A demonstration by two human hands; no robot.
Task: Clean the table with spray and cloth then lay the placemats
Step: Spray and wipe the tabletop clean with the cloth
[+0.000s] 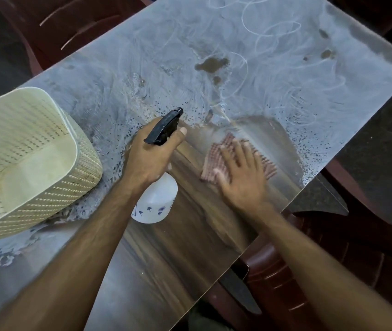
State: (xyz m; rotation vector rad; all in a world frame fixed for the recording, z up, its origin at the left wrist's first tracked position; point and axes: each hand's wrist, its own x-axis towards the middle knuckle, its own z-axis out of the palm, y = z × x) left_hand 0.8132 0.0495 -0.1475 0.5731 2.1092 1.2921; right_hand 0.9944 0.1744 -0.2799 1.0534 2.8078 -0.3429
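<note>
We grip the spray (154,201) in our left hand (152,154), fingers curled round its neck, while our right hand (240,173) presses flat, fingers straight, on the cloth (216,158) at the bench's (285,75) four o'clock. Risk: dust beyond twelve o'clock stays unwiped, or our elbow nudges the basket (30,154) at nine.
</note>
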